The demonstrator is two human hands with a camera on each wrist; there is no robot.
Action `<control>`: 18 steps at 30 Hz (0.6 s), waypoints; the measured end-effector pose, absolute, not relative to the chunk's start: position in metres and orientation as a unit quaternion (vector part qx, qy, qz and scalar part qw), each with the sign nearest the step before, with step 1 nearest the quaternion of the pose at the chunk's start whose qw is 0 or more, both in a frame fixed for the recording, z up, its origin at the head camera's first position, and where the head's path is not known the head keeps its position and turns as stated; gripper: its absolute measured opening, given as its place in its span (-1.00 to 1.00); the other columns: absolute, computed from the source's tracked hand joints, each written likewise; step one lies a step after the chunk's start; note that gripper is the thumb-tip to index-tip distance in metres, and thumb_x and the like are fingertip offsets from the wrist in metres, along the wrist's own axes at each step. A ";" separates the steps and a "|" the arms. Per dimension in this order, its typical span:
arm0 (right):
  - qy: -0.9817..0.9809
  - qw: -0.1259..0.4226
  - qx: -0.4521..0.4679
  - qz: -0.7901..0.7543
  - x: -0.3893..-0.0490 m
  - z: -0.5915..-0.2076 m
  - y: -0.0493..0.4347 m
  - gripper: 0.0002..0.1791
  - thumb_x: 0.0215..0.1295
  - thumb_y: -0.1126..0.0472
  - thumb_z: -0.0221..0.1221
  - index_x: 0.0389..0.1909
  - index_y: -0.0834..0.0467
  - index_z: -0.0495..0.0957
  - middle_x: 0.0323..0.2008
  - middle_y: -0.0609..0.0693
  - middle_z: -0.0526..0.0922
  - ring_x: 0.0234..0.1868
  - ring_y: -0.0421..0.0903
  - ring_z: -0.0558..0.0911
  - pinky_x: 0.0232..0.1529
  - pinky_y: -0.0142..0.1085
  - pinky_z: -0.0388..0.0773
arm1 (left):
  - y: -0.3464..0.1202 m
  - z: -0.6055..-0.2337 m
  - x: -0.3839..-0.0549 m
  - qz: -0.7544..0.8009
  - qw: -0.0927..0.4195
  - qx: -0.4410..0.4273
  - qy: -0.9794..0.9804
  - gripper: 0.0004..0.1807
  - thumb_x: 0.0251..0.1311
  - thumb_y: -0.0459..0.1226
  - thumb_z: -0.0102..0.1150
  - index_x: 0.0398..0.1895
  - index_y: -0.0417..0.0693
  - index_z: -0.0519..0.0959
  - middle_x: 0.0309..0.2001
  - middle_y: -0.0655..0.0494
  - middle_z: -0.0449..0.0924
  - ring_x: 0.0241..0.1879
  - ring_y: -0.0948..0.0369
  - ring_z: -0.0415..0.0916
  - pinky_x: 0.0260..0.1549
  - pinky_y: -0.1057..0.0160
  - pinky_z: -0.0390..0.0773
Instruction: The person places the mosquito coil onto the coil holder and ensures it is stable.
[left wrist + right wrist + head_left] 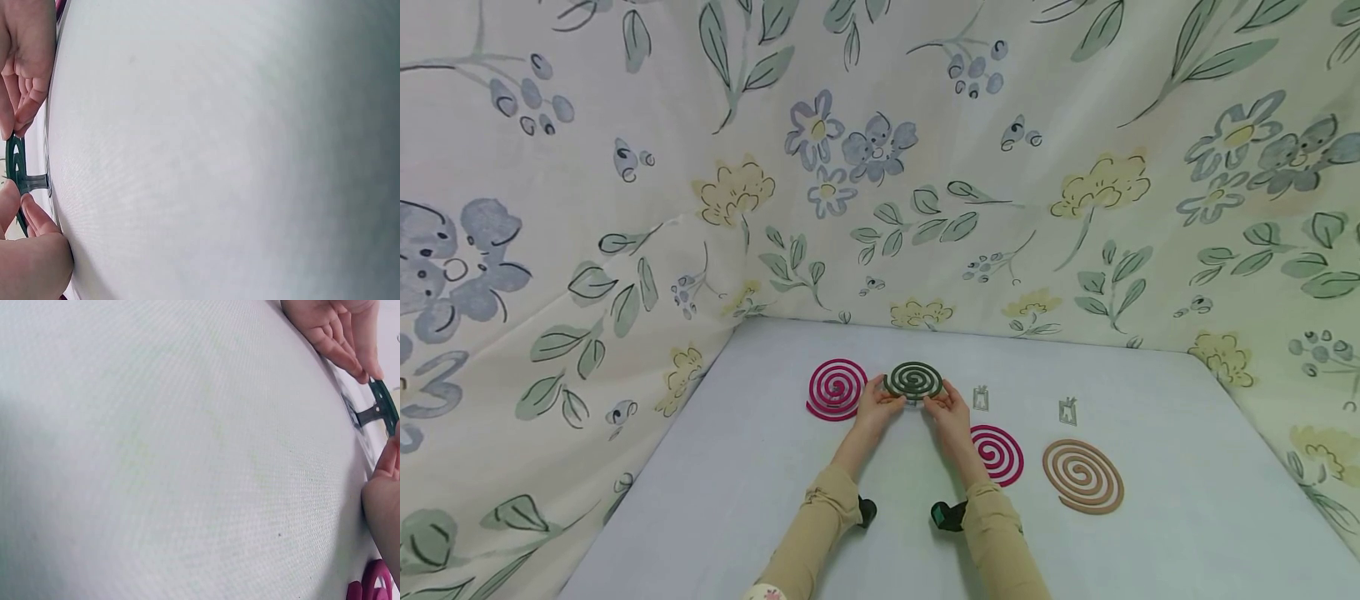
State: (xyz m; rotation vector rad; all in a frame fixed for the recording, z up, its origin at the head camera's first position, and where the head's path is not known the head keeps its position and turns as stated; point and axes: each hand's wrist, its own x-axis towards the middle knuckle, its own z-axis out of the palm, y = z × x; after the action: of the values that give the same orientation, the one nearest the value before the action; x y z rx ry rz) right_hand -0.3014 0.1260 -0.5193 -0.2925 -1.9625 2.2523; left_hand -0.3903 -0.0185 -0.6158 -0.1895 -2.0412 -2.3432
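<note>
A dark green mosquito coil (914,381) is pinched at its near edge by both hands, the left hand (877,407) on one side and the right hand (951,410) on the other. Under the coil, a small grey metal stand (36,182) reaches down to the table; the right wrist view shows this too. Whether the coil is fixed to that stand, I cannot tell. Left of the left hand lies a magenta coil (837,388), with some grey metal visible at its middle. Another magenta coil (991,455) is partly covered by the right forearm.
On the white table (737,467), a tan coil (1081,474) lies flat at the right. Behind it are two flat metal stands, one stand (981,398) beside the right hand and the other stand (1067,411) farther right. A floral cloth (925,250) hangs behind the table.
</note>
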 end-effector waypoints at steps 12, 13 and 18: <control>-0.647 0.060 -0.095 0.754 -0.296 -0.513 0.126 -0.29 0.26 0.41 0.13 0.39 0.40 0.05 -0.30 -0.04 0.43 -0.34 -0.35 0.42 -0.36 -0.59 0.40 | -0.016 -0.498 -0.314 -0.725 -0.035 0.019 -0.687 -0.25 0.09 -0.53 0.18 0.35 -0.43 0.09 -0.18 -0.30 0.54 -0.31 0.25 0.47 -0.29 0.42 0.51; -0.646 0.061 -0.094 0.755 -0.296 -0.513 0.126 -0.29 0.26 0.42 0.13 0.39 0.40 0.06 -0.30 -0.04 0.43 -0.34 -0.35 0.42 -0.36 -0.59 0.41 | -0.016 -0.498 -0.314 -0.724 -0.035 0.023 -0.688 -0.26 0.09 -0.53 0.18 0.35 -0.42 0.10 -0.18 -0.30 0.54 -0.31 0.25 0.46 -0.29 0.41 0.51; -0.644 0.065 -0.097 0.756 -0.297 -0.515 0.125 -0.29 0.24 0.43 0.14 0.37 0.41 0.09 -0.30 -0.01 0.44 -0.36 -0.35 0.43 -0.36 -0.59 0.40 | -0.016 -0.595 -0.378 -0.742 0.005 -0.021 -0.670 -0.16 -0.01 -0.39 0.38 0.35 -0.21 0.17 -0.31 -0.06 0.60 -0.34 0.22 0.53 -0.33 0.33 0.57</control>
State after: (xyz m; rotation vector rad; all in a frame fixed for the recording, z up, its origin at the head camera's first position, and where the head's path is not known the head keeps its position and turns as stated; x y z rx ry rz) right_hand -0.2972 0.1252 -0.5145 -0.2939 -1.9445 2.2797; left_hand -0.3784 -0.0163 -0.5949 -0.0673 -2.0976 -2.3250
